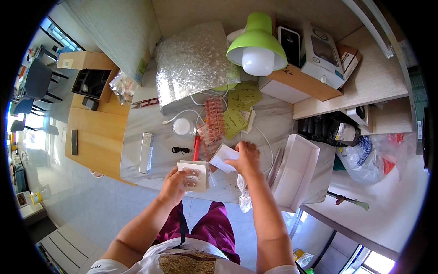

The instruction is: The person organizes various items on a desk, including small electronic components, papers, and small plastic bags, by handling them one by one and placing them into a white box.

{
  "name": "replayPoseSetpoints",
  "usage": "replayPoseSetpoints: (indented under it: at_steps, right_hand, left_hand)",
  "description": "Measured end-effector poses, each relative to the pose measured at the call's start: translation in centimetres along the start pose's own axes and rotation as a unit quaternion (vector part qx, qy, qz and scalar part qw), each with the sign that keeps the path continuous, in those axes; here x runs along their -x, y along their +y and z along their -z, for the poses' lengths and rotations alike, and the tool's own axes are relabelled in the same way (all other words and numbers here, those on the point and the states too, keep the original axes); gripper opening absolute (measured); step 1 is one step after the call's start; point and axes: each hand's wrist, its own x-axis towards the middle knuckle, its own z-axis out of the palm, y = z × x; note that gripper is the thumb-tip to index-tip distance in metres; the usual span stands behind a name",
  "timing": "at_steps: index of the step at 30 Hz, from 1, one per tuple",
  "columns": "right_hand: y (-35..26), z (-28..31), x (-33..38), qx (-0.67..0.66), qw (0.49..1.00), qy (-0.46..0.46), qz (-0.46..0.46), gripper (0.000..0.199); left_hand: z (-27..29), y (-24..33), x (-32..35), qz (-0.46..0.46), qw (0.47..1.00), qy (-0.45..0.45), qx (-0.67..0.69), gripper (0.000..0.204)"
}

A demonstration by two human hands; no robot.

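Note:
My left hand [171,188] is closed on a small stack of pale cards [193,177]; the top card carries small brownish pieces in two groups. To its right, my right hand [247,159] grips a white card stack [223,158] above the marble-patterned table. Just beyond them, strips of small pink-red packets [213,119] lie in a pile, with a red pen-like stick [196,148] beside them. Olive-green cards [234,122] are spread to the right of the strips. A crumpled clear plastic bag [245,194] hangs at the table's front edge, under my right forearm.
A green desk lamp [258,45] stands at the back beside a bubble-wrap sheet [196,64]. On the left are a white narrow box [146,153], a black coiled cable [180,150] and a round white container [183,126]. A long open white box [294,176] sits at the right.

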Motion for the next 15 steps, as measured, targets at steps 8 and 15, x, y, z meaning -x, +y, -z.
replayPoseSetpoints:
  at_steps: [8,15]
  right_hand:
    - [0.2,1.7,2.5,-0.169,0.983,0.016,0.07,0.04]
    - [-0.1,-2.6,2.7,0.037,0.975,0.189,0.109,0.046]
  left_hand:
    - [-2.2,-0.5,-0.5,-0.049,0.989,-0.1,-0.101,0.029]
    - [-2.0,-1.5,-0.2,-0.039,0.989,-0.094,-0.103,0.03]
